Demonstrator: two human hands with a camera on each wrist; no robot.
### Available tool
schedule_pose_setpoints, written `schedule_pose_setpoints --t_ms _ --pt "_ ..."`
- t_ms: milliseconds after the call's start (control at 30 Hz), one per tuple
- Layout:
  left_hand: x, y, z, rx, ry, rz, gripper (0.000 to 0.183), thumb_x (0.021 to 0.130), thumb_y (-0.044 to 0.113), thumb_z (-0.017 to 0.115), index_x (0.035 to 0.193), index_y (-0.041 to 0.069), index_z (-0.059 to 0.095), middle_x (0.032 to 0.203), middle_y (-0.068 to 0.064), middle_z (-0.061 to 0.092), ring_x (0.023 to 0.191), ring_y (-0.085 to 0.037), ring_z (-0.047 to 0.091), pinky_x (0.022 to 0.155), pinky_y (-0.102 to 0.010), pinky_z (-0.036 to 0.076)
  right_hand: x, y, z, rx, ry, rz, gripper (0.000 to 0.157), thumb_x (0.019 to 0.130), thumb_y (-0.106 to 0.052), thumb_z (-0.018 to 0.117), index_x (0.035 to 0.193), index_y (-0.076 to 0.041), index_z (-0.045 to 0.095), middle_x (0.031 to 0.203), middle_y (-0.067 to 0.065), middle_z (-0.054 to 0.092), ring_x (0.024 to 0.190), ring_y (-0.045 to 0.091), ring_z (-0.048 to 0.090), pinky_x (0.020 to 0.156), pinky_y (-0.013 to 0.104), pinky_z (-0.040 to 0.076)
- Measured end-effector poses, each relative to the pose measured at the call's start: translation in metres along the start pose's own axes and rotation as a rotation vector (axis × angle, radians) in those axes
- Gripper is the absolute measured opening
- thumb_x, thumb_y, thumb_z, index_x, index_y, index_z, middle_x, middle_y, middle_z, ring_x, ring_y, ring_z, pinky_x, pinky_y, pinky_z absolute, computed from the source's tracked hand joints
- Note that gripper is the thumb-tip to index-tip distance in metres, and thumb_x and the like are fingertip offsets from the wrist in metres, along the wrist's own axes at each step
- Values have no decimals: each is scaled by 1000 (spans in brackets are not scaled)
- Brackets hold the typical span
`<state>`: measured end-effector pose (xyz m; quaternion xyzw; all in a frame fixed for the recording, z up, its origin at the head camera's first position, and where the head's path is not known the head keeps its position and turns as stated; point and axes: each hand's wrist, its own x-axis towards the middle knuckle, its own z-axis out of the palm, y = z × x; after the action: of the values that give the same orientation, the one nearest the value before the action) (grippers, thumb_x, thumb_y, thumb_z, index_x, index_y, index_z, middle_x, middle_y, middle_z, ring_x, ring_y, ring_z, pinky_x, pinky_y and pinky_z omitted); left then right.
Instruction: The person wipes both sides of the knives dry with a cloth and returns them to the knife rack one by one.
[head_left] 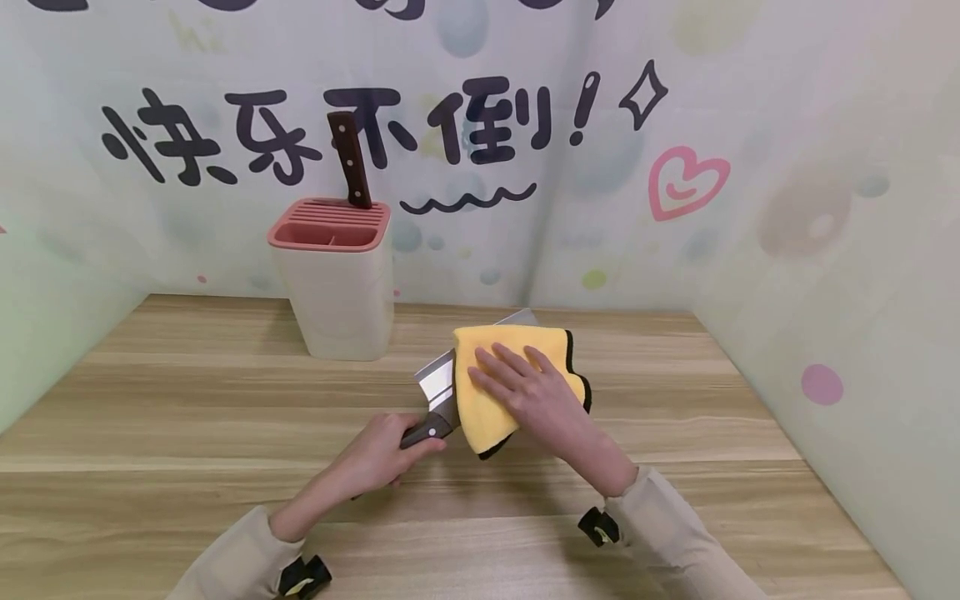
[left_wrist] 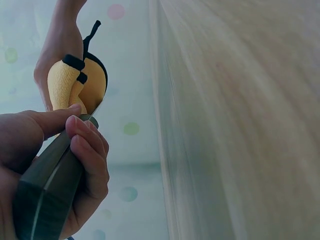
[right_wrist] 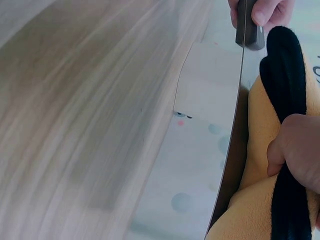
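My left hand (head_left: 382, 454) grips the dark riveted handle (head_left: 429, 431) of a cleaver, its thumb lying along the top. The cleaver's broad shiny blade (head_left: 437, 383) slants away to the upper right, above the table. A yellow cloth with black trim (head_left: 487, 417) covers the middle of the blade; its far corner (head_left: 521, 317) shows beyond. My right hand (head_left: 536, 400) lies over the cloth, fingers spread along it. In the right wrist view, the right thumb (right_wrist: 276, 157) bends against the black-trimmed cloth edge, holding it. The cloth hides most of the blade in the head view.
A white knife block (head_left: 341, 300) with a red slotted top stands at the back left of the wood-grain table (head_left: 187, 433). A brown-handled knife (head_left: 350, 162) sticks up from it. A printed backdrop (head_left: 465, 250) rises behind the table, with side panels left and right.
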<state>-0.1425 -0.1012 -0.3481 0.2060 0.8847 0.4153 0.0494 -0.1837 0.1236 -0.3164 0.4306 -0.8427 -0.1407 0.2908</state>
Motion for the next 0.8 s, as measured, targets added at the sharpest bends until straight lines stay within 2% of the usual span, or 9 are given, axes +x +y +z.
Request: schedule_pose_setpoints --t_ms 467,800 --pt "-1 -1 -2 26 11 7 26 84 27 61 69 7 51 48 4 42 31 -3 41 31 -21 35 -9 18 7 66 7 190 56 72 6 65 123 -14 54 130 7 48 118 25 45 90 46 40" --pt "-2 -2 -3 24 12 -7 23 84 24 62 73 6 53 50 3 42 32 -5 42 32 -21 35 -16 27 12 90 33 268 54 70 8 64 120 -11 56 126 10 51 114 28 48 85 47 43"
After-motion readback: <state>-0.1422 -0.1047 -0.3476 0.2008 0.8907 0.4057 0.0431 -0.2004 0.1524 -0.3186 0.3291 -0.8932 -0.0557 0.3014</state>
